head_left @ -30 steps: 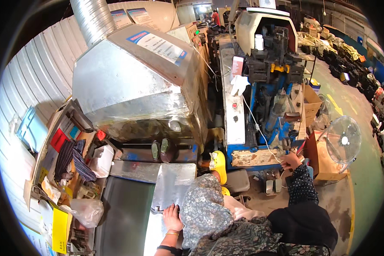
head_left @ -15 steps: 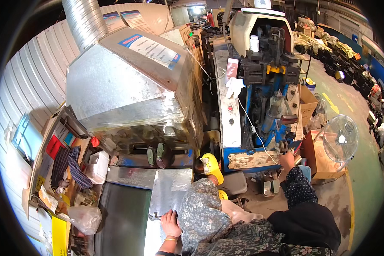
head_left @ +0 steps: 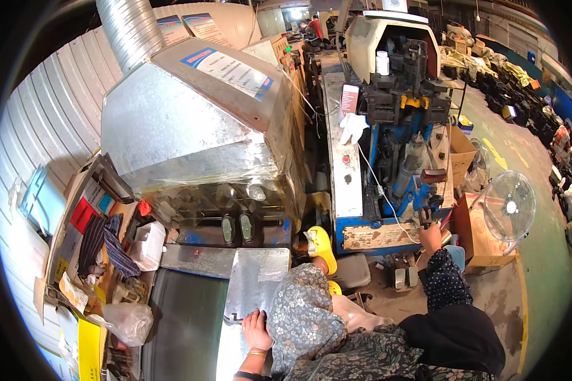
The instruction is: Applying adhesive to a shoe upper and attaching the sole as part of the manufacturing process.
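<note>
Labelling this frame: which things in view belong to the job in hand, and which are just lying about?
In use, judging by the hands:
- metal panel, under the left hand
- blue machine, at the right hand

Apparently lying about:
- striped cloth
- plastic bag
- white bottle

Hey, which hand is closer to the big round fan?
Right. The right hand is left of the big round fan, by the blue machine; the left hand is much farther left, on the silver metal plate.
</note>
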Tool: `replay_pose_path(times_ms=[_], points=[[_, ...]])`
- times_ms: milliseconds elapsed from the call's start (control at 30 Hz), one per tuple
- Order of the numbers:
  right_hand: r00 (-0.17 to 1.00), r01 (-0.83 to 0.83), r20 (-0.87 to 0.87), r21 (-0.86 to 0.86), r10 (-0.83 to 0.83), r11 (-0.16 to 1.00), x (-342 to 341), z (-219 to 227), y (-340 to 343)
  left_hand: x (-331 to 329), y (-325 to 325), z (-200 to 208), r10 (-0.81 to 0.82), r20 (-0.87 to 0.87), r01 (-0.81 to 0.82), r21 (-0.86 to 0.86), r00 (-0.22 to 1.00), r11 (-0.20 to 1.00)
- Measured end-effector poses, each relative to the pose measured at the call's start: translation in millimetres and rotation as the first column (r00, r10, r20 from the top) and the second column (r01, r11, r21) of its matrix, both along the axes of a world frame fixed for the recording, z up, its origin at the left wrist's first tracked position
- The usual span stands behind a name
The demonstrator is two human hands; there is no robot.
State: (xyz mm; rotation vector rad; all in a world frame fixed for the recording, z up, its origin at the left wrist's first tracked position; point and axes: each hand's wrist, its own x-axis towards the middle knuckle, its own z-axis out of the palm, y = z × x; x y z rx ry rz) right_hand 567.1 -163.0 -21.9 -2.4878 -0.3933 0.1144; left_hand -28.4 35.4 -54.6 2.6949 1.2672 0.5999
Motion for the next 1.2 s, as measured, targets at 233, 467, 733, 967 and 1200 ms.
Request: replay_pose_path(times_ms=[233,467,733,967,1200], points=[[1.0,0.028,-0.007,0.031,-0.028,0.999,-5,6,3,-3,1,-6,0.002,0.008,-0.002,-0.005,1.0,1.0],[0.998,0.054,0.009,0.035,-0.055,0.998,-1,-4,1,1,1,-2,-0.001,-0.003,0.001,0.007,1.0,1.0],[0.999,0.039,0.002,0.061,-0.04,0.997,-4,0,1,-4,4,-11,-0.013,0.005,0.013,-0.013,1.0,1.0],[0.998,0.053,-0.025,0.07,-0.051,0.996,1,-6,2,-7,6,-11,-0.019,0.004,0.019,-0.001,1.0,1.0],[0.994,0.064,0.082,0.031,-0.067,0.997,-1,-7,3,-4,4,-9,-0.022,-0.005,0.022,-0.001,1.0,1.0]])
